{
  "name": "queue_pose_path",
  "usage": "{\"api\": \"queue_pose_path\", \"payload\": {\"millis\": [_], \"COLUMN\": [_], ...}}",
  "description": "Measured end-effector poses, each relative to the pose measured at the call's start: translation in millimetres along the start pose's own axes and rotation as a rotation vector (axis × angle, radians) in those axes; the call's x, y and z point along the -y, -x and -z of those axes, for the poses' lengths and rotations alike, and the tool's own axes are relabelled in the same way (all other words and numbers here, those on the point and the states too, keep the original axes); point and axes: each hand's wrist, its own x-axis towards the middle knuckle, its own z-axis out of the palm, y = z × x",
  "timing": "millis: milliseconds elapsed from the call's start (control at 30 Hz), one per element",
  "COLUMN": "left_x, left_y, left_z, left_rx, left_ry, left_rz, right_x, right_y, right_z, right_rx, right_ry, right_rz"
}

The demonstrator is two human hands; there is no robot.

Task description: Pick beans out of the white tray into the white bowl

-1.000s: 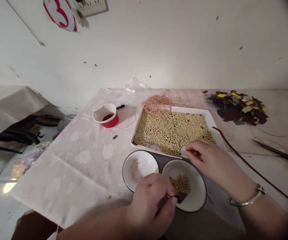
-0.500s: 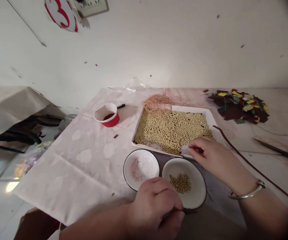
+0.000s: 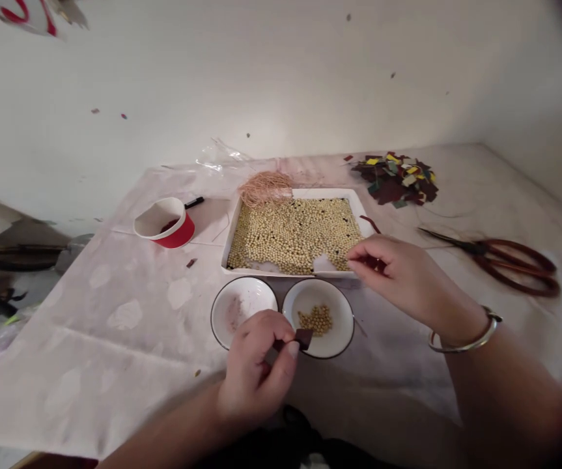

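Pinched between the thumb and finger of my left hand (image 3: 261, 358) is a small dark brown square (image 3: 303, 338), flat and thin, in front of the bowls. My right hand (image 3: 398, 273) is closed at the front right corner of a white tray (image 3: 285, 276). Whatever its fingertips hold is too small to make out. Small round yellowish grains (image 3: 295, 234), beans or beads, fill the tray, apart from bare patches at its front edge. One white bowl (image 3: 344, 326) has some of these grains in it; the other bowl (image 3: 222, 319) holds a little pinkish-white powder.
Behind the tray lies a bundle of pinkish strands (image 3: 266, 189). A red-and-white paper cup (image 3: 180, 231) and a black pen (image 3: 194, 202) are at left. Scissors (image 3: 515, 260) and a heap of coloured scraps (image 3: 398, 182) lie right. A dark red cord (image 3: 371, 225) runs behind my right hand.
The view has swung right, bringing the whole scissors in. My left hand has turned, so the brown square now shows. My right hand has moved right, away from the bare patch in the tray.
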Motion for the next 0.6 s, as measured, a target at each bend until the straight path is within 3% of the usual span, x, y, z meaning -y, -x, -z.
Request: {"api": "queue_pose_path", "payload": {"millis": [167,333,467,600], "left_x": [-0.9,-3.2,-6.1,-11.1], "left_y": [2.4,2.1,2.1,7.7], "left_z": [2.5,2.4,-0.2,6.1], "left_rx": [0.022,0.044,0.042,-0.028], "left_ry": [0.005,-0.049,-0.077,-0.126], "left_rz": [0.006,-0.012,-0.059,-0.023], "right_x": [-13.4,-23.7,-26.6,-28.2], "right_y": [42.1,80.7,93.6,96.7], "right_z": [2.9,-29.2,-52.0,-55.7], "right_rx": [0.026,0.102,0.088,0.011], "right_ry": [-0.045,-0.073,-0.101,-0.134], "right_rz": [-0.08,-0.139,-0.164,-0.199]}}
